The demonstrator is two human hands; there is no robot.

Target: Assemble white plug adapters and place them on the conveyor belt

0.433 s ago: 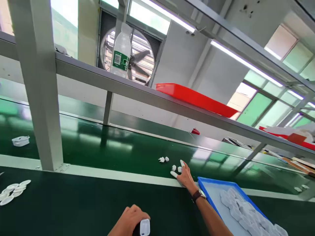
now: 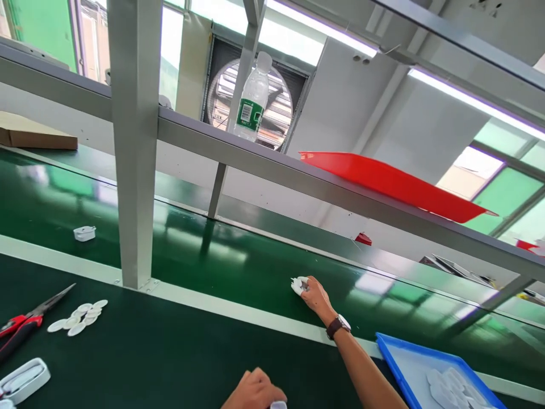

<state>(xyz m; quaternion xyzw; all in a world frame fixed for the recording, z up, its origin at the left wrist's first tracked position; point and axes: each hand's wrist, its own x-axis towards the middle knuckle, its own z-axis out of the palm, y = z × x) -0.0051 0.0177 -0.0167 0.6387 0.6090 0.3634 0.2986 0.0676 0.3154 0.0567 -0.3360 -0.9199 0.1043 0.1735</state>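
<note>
My right hand (image 2: pixel 315 296), with white covers on its fingertips and a watch at the wrist, reaches over the green conveyor belt (image 2: pixel 255 272). Its fingers are closed around small white plastic parts (image 2: pixel 295 286), one with short prongs sticking out to the left. How many parts the fingers hold is hidden. At the bottom edge, my left hand (image 2: pixel 254 391) is curled over the dark work surface. A white plastic case (image 2: pixel 279 405) shows at its fingertips, mostly cut off by the picture's edge.
On the left lie red-handled pliers (image 2: pixel 32 321), a pile of white oval pieces (image 2: pixel 80 316) and a white open case (image 2: pixel 26 380). A blue-rimmed tray (image 2: pixel 394 369) holds white parts at right. Metal post (image 2: pixel 138 170) and shelf beam (image 2: pixel 272 156) stand ahead.
The view has swung left, bringing the pliers in. My right hand has moved left along the belt and closed on the small white parts that lay apart there.
</note>
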